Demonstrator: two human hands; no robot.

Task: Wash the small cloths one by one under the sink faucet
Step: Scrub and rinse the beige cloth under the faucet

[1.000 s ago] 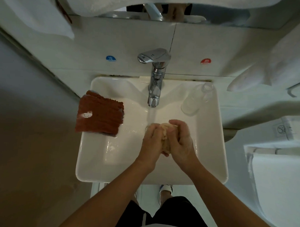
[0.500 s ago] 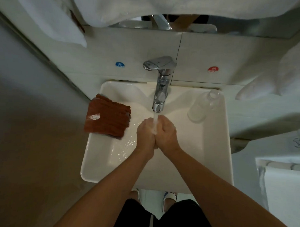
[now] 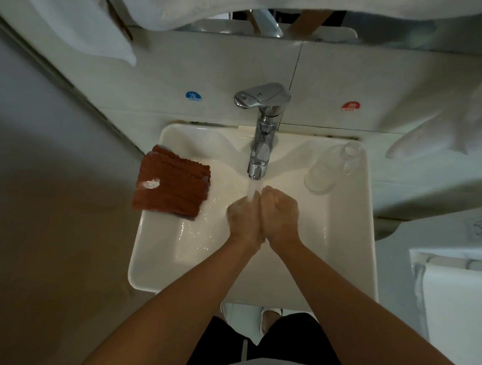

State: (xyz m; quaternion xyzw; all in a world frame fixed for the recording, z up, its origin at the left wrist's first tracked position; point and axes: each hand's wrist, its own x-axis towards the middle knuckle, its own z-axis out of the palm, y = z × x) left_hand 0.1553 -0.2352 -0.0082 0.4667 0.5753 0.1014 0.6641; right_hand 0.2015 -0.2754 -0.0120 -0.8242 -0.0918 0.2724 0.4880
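Clearly both hands, the left hand (image 3: 244,220) and right hand (image 3: 281,213), press curled together under the faucet (image 3: 260,144) stream so water reaches between them; any cloth inside is hidden.

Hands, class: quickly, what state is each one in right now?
Left hand: fingers curled under the water stream; contents hidden, cannot tell.
Right hand: fingers curled against the left; contents hidden, cannot tell.
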